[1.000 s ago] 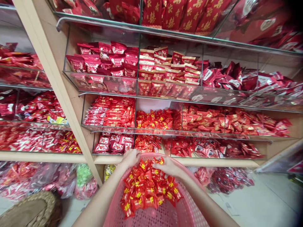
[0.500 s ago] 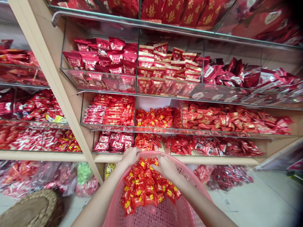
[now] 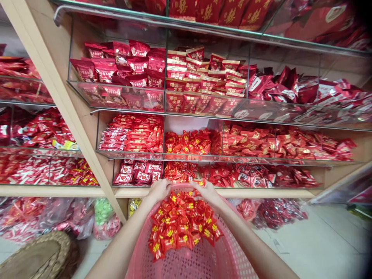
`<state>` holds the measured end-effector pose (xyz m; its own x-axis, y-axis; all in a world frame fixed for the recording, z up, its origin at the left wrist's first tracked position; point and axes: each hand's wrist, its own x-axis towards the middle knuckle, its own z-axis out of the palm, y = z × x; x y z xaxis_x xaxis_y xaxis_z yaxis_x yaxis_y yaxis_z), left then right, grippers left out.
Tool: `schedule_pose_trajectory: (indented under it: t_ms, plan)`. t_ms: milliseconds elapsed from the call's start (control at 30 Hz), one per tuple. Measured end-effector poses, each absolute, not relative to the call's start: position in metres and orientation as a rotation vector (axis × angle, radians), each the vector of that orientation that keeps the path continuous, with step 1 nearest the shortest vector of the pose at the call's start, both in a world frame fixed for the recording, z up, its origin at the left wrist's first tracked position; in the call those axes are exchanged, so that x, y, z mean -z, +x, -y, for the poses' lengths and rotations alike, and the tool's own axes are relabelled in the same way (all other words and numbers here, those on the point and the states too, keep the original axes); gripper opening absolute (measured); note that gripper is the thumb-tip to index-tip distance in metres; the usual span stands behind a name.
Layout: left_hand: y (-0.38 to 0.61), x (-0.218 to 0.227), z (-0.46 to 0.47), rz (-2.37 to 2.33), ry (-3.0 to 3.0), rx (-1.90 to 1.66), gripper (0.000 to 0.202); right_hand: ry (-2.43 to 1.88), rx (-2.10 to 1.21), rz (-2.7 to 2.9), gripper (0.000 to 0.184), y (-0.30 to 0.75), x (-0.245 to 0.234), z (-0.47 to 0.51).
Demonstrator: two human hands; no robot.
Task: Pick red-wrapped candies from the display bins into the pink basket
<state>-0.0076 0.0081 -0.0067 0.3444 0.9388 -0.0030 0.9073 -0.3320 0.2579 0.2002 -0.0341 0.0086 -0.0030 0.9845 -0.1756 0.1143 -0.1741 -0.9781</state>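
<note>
A pink perforated plastic basket [image 3: 193, 265] is tilted toward the shelf. Inside it lies a heap of red-wrapped candies [image 3: 180, 226] with yellow print. My left hand [image 3: 158, 190] grips the far left part of the basket's rim, fingers curled over it. At the far right rim, my right hand [image 3: 209, 195] closes around a few of the same wrapped candies [image 3: 200, 183], just in front of the lowest shelf compartment. Loose red candies [image 3: 178, 172] of similar look fill that compartment. Part of the rim is hidden behind my hands.
Clear shelf fronts [image 3: 186, 156] and thin dividers separate several rows of red packets [image 3: 190, 87]. A wooden post [image 3: 62, 104] stands at left. Bagged sweets [image 3: 107, 217] lie on the floor below, near a woven stool-like object [image 3: 40, 255]. Tiled floor [image 3: 314, 248] shows at right.
My right hand has moved up from the candy heap toward the far rim and the low shelf, with candies in its fingers. My left hand stays on the rim. The view has shifted slightly.
</note>
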Motion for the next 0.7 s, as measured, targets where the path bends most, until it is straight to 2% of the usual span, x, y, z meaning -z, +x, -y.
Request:
schedule_pose_trajectory:
  t_ms: [133,400,533,700]
  plan:
    - [-0.007,0.006,-0.008,-1.669,2.391,-0.22,0.031,-1.272,-1.486,1.01,0.025,0.208,-0.014,0.04]
    - [-0.007,0.007,-0.009,-1.694,2.335,-0.203,0.031,-1.311,-1.54,1.292,0.039,0.209,-0.017,0.052]
    - [-0.007,0.007,-0.009,-1.684,2.368,-0.203,0.031,-1.394,-1.408,1.45,0.042,0.21,-0.012,0.051]
    - [-0.006,0.005,-0.009,-1.689,2.366,-0.192,0.031,-1.463,-1.093,1.46,0.027,0.221,-0.004,0.037]
